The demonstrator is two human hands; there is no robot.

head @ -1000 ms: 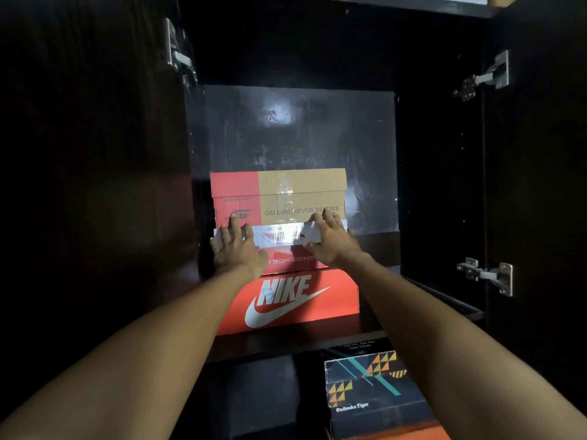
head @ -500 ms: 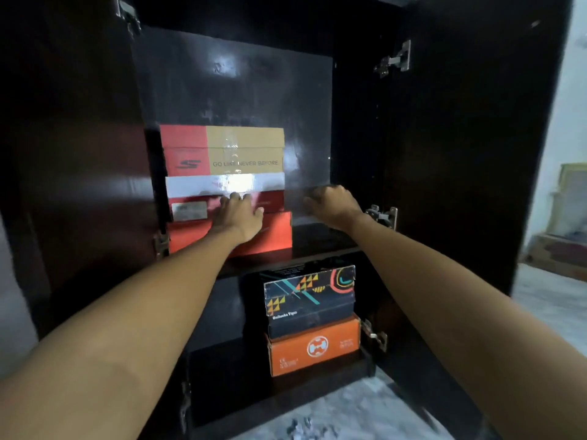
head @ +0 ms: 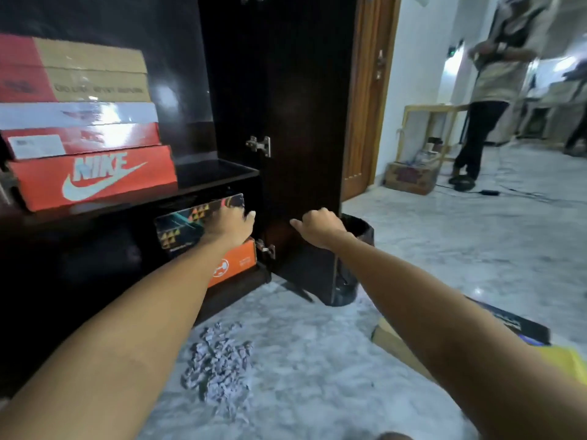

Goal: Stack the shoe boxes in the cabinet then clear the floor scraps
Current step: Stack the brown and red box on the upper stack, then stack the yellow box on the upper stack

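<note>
1. The dark cabinet (head: 301, 90) stands on a pale marbled floor (head: 428, 249), and every place below is given from it. Its right-hand door (head: 305, 128) hangs open with two metal hinges on its inner edge.
2. On the cabinet's upper shelf (head: 216, 173), at the left, three shoe boxes are stacked: a red and tan box (head: 89, 71) on top, a white-lidded red box (head: 79, 128) in the middle and an orange Nike box (head: 95, 176) at the bottom.
3. In the lower compartment a dark patterned box (head: 181, 227) sits on an orange box (head: 235, 265).
4. The left hand (head: 233, 225) is in front of the patterned box's right end, fingers stretched forward and uncurled; I cannot tell whether it touches the box.
5. On the floor just in front of the cabinet lies a heap of grey paper scraps (head: 219, 366), below both forearms and apart from both hands.
6. The right hand (head: 317, 228) hovers before the open door's lower part, fingers curled into a loose fist that holds nothing, thumb pointing left.
7. Behind the door's lower edge stands a dark bin (head: 359, 236).
8. Right of the cabinet, a flat cardboard box (head: 400, 344) lies on the floor beside the right forearm.
9. Farther right are a brown wooden door (head: 365, 100), a white wall, a wooden frame table (head: 425, 122) and a standing person (head: 489, 90).
</note>
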